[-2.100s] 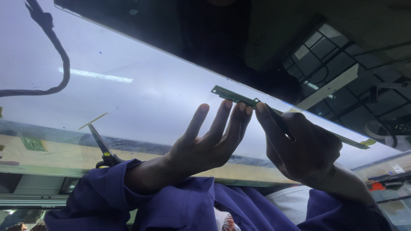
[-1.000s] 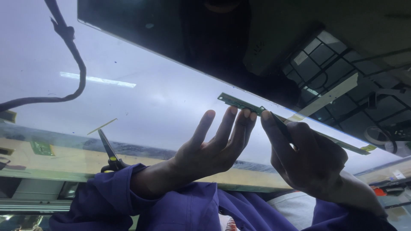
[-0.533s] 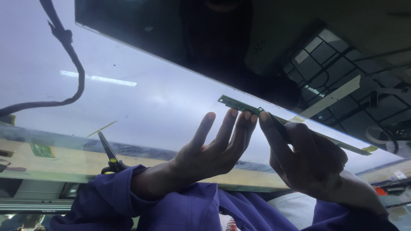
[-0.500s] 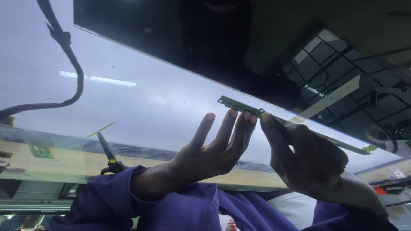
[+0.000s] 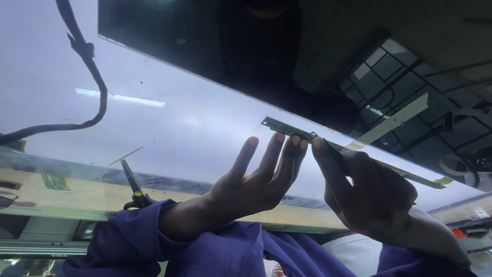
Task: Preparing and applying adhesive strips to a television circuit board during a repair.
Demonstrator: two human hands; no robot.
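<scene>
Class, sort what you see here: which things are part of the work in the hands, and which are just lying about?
In hand:
- left hand
- right hand
- narrow green circuit strip
- large glossy panel

Lying about:
- scissors
- black cable
- small green board

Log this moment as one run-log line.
left hand: fingertips on green circuit strip | right hand: pinching strip | panel: beneath | scissors: idle
</scene>
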